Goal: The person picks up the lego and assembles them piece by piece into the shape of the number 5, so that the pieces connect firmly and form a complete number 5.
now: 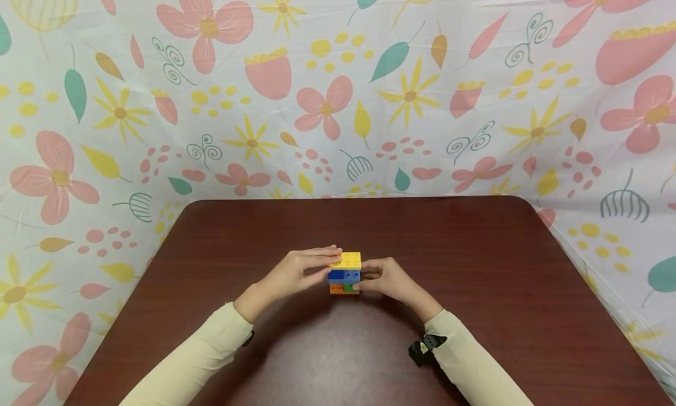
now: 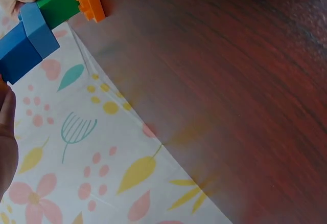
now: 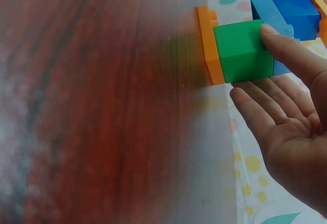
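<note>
A small stack of toy building bricks stands upright on the table. Its base is a flat orange plate (image 3: 210, 50) with a green brick (image 3: 245, 52) on its right part. Above the green one lies a light blue plate (image 2: 40, 27), which carries a dark blue brick (image 2: 20, 55). Topmost is a yellow plate (image 1: 351, 259). My left hand (image 1: 293, 271) pinches the yellow plate's left end, fingers over its top and thumb at its lower edge. From the other side, my right hand (image 1: 393, 281) steadies the stack, thumb against the green brick and fingers behind.
The stack is near the middle of a dark reddish-brown table (image 1: 449, 236) with rounded far corners. A white cloth (image 1: 369, 60) printed with flowers and leaves hangs behind and at both sides. A black strap (image 1: 422, 350) is at the right wrist.
</note>
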